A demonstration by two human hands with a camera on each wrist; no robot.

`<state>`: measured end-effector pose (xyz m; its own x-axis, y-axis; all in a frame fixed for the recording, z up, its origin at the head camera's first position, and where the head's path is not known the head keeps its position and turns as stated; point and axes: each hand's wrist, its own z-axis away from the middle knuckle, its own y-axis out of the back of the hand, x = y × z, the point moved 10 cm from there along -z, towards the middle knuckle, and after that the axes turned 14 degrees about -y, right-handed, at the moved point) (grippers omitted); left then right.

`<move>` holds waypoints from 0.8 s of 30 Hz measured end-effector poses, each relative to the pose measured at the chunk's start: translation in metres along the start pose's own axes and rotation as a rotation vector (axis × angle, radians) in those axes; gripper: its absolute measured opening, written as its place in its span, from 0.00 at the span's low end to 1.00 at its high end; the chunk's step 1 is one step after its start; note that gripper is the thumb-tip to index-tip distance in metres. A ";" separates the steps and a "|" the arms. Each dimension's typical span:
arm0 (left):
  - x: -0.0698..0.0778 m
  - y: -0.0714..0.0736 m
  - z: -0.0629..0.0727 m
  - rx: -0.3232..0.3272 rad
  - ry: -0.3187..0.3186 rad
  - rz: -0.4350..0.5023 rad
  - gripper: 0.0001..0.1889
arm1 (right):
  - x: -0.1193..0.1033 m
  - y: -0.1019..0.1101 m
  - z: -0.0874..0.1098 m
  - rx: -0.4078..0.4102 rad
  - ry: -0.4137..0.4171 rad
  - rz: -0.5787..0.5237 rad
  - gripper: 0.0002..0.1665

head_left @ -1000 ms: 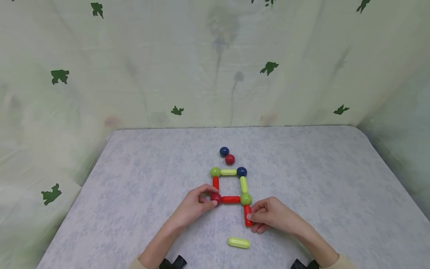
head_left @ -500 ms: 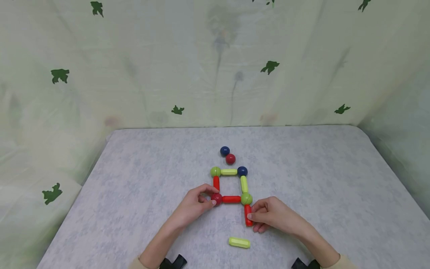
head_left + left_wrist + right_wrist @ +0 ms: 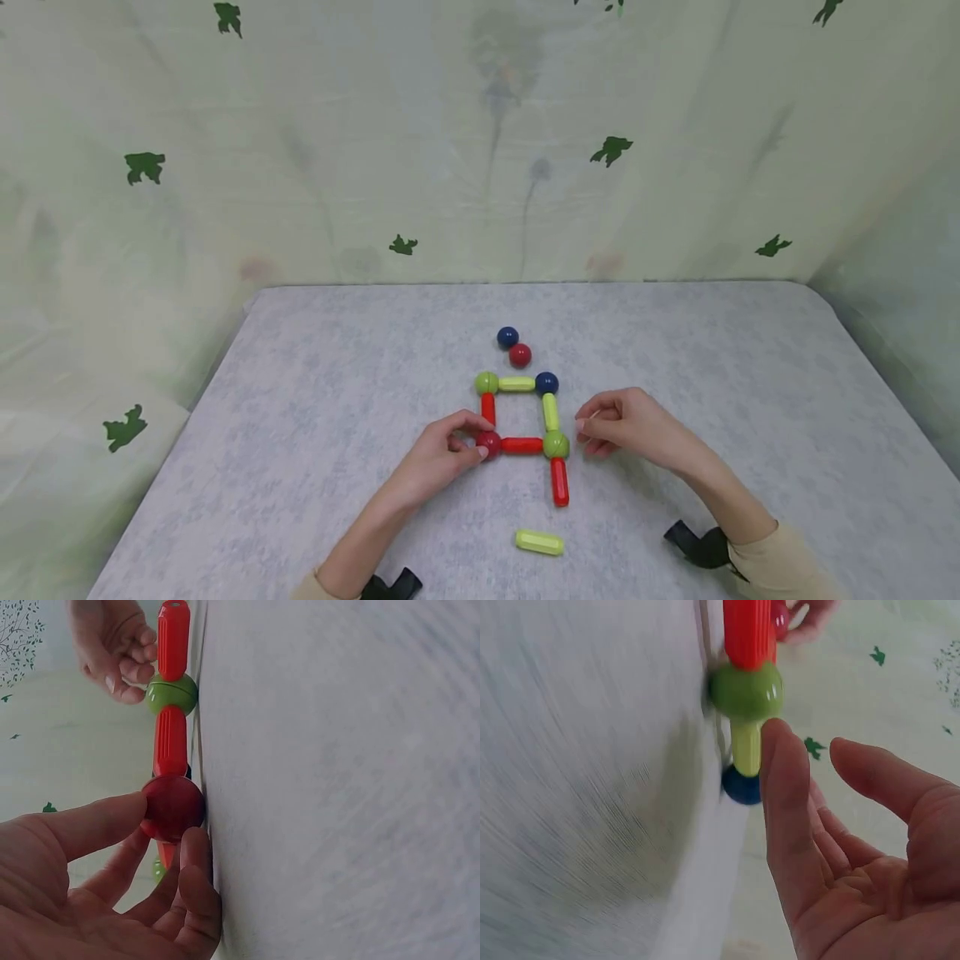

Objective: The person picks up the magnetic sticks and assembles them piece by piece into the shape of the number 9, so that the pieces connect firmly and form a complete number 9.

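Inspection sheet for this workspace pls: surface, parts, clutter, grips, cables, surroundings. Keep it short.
Surface: mottled pale-grey table.
Job's things: square frame of four rods and four balls; red rod on its near-right green ball, pointing toward the person; loose lime rod nearer the person; loose blue ball and loose red ball beyond the frame.
Clutter: nothing seen.
Grips: left grip pinches the frame's red ball; right grip is open and holds nothing, just right of the frame.
Cables: nothing seen.
Surroundings: pale curtain with green bird-like shapes.
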<state>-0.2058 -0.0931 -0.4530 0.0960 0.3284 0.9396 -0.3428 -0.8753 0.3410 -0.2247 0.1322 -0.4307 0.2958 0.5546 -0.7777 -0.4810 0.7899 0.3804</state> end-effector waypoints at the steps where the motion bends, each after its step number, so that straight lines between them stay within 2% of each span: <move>1: 0.000 0.000 0.000 -0.001 0.001 0.001 0.13 | -0.004 0.005 -0.004 0.029 0.013 0.039 0.12; 4: -0.001 0.000 0.001 0.001 0.005 -0.002 0.13 | -0.018 0.015 -0.019 0.081 0.087 0.135 0.10; 6: -0.002 0.000 0.001 0.002 0.008 -0.003 0.13 | -0.028 0.019 -0.030 0.098 0.146 0.160 0.10; 8: -0.002 0.000 0.001 0.004 0.008 -0.002 0.13 | -0.036 0.022 -0.041 0.108 0.201 0.152 0.12; 12: -0.002 0.001 0.002 0.006 0.010 0.007 0.13 | -0.048 0.026 -0.060 0.153 0.257 0.136 0.17; 18: -0.002 0.000 0.002 0.003 0.006 0.019 0.13 | -0.059 0.020 -0.086 0.138 0.290 0.115 0.21; 24: -0.002 0.000 0.001 0.000 0.001 0.027 0.13 | -0.064 0.008 -0.106 0.085 0.273 0.159 0.19</move>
<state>-0.2052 -0.0944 -0.4547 0.0858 0.3047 0.9486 -0.3452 -0.8840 0.3152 -0.3349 0.0752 -0.4312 -0.0156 0.5910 -0.8065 -0.4298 0.7243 0.5391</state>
